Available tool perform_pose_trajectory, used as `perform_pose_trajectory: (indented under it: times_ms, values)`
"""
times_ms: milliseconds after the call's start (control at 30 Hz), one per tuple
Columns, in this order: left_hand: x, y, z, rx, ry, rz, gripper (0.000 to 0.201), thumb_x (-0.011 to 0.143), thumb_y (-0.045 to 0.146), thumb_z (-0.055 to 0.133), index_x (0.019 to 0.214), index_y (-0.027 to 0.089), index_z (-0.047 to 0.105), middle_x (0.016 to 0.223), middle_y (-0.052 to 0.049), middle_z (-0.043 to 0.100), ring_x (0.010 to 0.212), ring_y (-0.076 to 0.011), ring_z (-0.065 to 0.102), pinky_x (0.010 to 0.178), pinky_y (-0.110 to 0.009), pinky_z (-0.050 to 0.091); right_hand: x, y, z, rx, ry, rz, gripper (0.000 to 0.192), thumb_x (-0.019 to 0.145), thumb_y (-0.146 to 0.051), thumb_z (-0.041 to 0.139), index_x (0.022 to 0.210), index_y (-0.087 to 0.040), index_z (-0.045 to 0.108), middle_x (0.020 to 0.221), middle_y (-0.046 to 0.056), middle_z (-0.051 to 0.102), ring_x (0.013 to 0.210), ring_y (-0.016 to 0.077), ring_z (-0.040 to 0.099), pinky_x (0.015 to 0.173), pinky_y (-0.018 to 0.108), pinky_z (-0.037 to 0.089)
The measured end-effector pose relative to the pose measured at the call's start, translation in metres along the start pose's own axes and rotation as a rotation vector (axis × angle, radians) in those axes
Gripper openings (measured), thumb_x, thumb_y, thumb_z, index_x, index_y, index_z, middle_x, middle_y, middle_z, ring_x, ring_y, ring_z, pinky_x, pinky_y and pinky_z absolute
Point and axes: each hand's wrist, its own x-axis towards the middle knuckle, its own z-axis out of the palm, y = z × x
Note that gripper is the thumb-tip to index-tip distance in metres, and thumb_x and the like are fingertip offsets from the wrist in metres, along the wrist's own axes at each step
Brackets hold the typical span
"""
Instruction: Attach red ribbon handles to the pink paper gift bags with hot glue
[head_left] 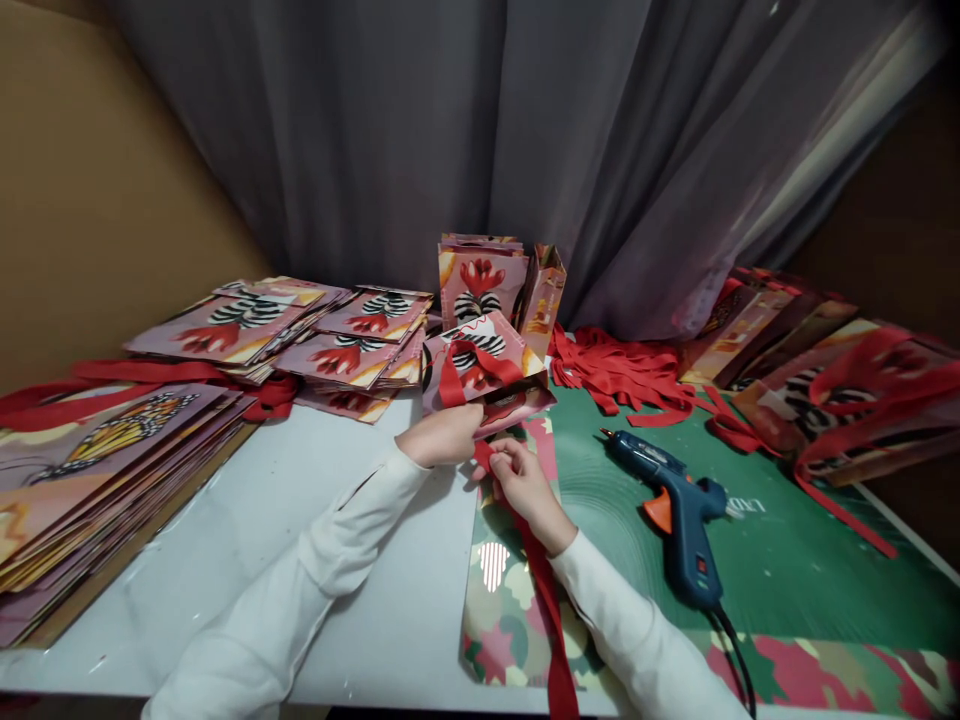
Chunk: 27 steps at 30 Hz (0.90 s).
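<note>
A printed paper gift bag with a red flower and black-and-white stripes lies tilted in front of me, its opening toward me. A loop of red ribbon crosses its upper face. My left hand is closed at the near edge of this bag, its fingertips partly hidden. Just below the opening, my right hand pinches a red ribbon between thumb and fingers. The ribbon's long tail hangs down past my right wrist to the table's front edge. Both hands are close together.
A blue glue gun lies on the green mat at right, its cord running forward. Cut red ribbons are heaped behind it. Flat bags are stacked at left; ribboned bags stand at right. A grey curtain hangs behind.
</note>
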Motion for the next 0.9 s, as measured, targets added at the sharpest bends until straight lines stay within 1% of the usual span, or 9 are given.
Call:
perform_pose_trajectory:
  times_ms: [67, 200, 267, 400, 567, 767, 900]
  values:
    - [-0.001, 0.003, -0.003, 0.019, -0.013, -0.029, 0.023, 0.074, 0.013, 0.055, 0.097, 0.015, 0.059, 0.09, -0.009, 0.068, 0.078, -0.0202, 0.065, 0.061, -0.025, 0.044, 0.0, -0.001, 0.0, 0.001, 0.001, -0.001, 0.025, 0.077, -0.046, 0.055, 0.083, -0.022, 0.05, 0.062, 0.0, 0.068, 0.044, 0.0119, 0.052, 0.041, 0.022, 0.031]
    - [-0.004, 0.009, -0.009, 0.012, -0.017, -0.039, 0.036, 0.074, 0.014, 0.057, 0.11, 0.017, 0.057, 0.093, -0.008, 0.069, 0.079, -0.0205, 0.066, 0.062, -0.025, 0.045, -0.001, -0.005, -0.001, 0.0, 0.003, 0.002, 0.026, 0.076, -0.046, 0.056, 0.084, -0.022, 0.051, 0.065, 0.001, 0.069, 0.04, 0.0101, 0.046, 0.041, 0.022, 0.03]
    - [-0.006, 0.011, -0.011, 0.005, -0.014, -0.038, 0.039, 0.074, 0.015, 0.058, 0.113, 0.017, 0.056, 0.094, -0.007, 0.069, 0.079, -0.0204, 0.066, 0.063, -0.025, 0.045, -0.002, -0.007, -0.001, 0.0, -0.001, 0.005, 0.026, 0.076, -0.047, 0.056, 0.084, -0.022, 0.051, 0.065, 0.001, 0.069, 0.039, 0.0094, 0.043, 0.041, 0.022, 0.03]
    - [-0.007, 0.012, -0.012, 0.011, -0.007, -0.052, 0.033, 0.075, 0.015, 0.056, 0.108, 0.016, 0.057, 0.094, -0.009, 0.069, 0.079, -0.0207, 0.066, 0.063, -0.025, 0.045, -0.002, -0.007, -0.001, 0.003, -0.001, 0.01, 0.026, 0.076, -0.047, 0.056, 0.083, -0.022, 0.052, 0.064, 0.001, 0.069, 0.039, 0.009, 0.043, 0.041, 0.022, 0.03]
    - [-0.006, 0.012, -0.012, 0.009, -0.015, -0.041, 0.028, 0.074, 0.012, 0.056, 0.102, 0.014, 0.059, 0.093, -0.009, 0.069, 0.079, -0.0213, 0.066, 0.063, -0.026, 0.046, 0.0, -0.003, -0.002, 0.012, 0.015, 0.02, 0.029, 0.076, -0.048, 0.057, 0.085, -0.021, 0.052, 0.066, 0.002, 0.07, 0.035, 0.0081, 0.037, 0.038, 0.022, 0.026]
    - [-0.007, 0.014, -0.012, -0.011, -0.024, -0.041, 0.031, 0.076, 0.011, 0.055, 0.107, 0.013, 0.058, 0.097, -0.011, 0.069, 0.082, -0.0219, 0.067, 0.064, -0.026, 0.046, 0.001, -0.002, -0.002, 0.043, 0.056, 0.001, 0.031, 0.075, -0.049, 0.06, 0.083, -0.021, 0.052, 0.066, 0.001, 0.07, 0.036, 0.0068, 0.037, 0.038, 0.021, 0.026]
    - [-0.006, 0.016, -0.01, -0.038, -0.044, -0.025, 0.035, 0.073, 0.016, 0.061, 0.108, 0.015, 0.057, 0.092, -0.008, 0.07, 0.077, -0.0197, 0.066, 0.061, -0.024, 0.045, 0.003, -0.003, 0.0, 0.065, 0.092, -0.023, 0.033, 0.071, -0.048, 0.067, 0.084, -0.019, 0.057, 0.063, 0.0, 0.068, 0.041, 0.0077, 0.043, 0.042, 0.021, 0.032]
